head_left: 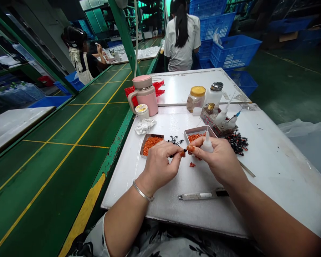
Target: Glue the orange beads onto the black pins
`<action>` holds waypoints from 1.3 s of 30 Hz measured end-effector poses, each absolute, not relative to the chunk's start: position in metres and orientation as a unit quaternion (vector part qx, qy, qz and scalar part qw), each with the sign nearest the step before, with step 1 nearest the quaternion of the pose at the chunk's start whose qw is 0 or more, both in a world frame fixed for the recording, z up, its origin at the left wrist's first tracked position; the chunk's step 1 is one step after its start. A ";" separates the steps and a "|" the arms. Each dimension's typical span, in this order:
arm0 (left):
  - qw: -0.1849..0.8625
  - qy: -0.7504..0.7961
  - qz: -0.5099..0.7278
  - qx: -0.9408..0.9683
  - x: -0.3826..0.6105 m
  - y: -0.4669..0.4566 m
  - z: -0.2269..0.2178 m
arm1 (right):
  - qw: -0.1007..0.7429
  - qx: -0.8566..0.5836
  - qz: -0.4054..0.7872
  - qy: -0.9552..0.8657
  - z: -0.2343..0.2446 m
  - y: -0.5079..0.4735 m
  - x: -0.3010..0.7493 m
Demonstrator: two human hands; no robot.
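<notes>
My left hand [163,159] is closed, thumb and forefinger pinching a small black piece [185,150]. My right hand [216,157] is closed around a small white squeeze bottle [207,145], its narrow nozzle pointing up. The right thumb and fingertips meet close to the black piece; whether they also grip something tiny, I cannot tell. Just beyond the hands lie black branching pieces [176,140]. A tray of orange beads [152,143] stands by my left hand, and a white box [187,134] with more beads sits behind the right. A few loose orange beads [192,165] lie below the fingertips.
A pen-like tool [200,195] lies near the front edge. Black-and-orange pieces [238,142] are heaped at right, beside a box of bottles [222,123]. Behind stand a pink mug [146,98] and jars [196,98]. A green conveyor [96,107] runs left; two people sit further back.
</notes>
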State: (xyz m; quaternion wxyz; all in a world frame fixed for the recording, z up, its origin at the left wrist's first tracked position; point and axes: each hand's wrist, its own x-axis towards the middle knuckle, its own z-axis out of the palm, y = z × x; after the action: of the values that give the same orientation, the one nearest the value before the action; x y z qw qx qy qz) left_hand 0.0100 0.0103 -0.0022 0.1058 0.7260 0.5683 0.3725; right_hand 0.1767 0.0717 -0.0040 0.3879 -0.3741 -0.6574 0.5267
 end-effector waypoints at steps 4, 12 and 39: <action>0.100 0.566 0.370 0.730 0.009 0.010 -0.003 | 0.388 -0.374 0.528 -0.656 -0.005 0.071 0.177; 0.077 0.565 0.360 0.738 0.009 0.010 -0.004 | 0.385 -0.385 0.519 -0.659 -0.003 0.070 0.175; 0.119 0.552 0.448 0.694 0.011 0.013 -0.006 | 0.450 -0.381 0.587 -0.555 -0.019 0.059 0.163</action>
State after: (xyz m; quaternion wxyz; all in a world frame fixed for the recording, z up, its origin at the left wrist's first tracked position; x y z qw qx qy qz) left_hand 0.0114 0.0130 -0.0056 0.1188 0.6936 0.5515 0.4479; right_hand 0.1625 0.0585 -0.0193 0.4498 -0.3812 -0.5550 0.5868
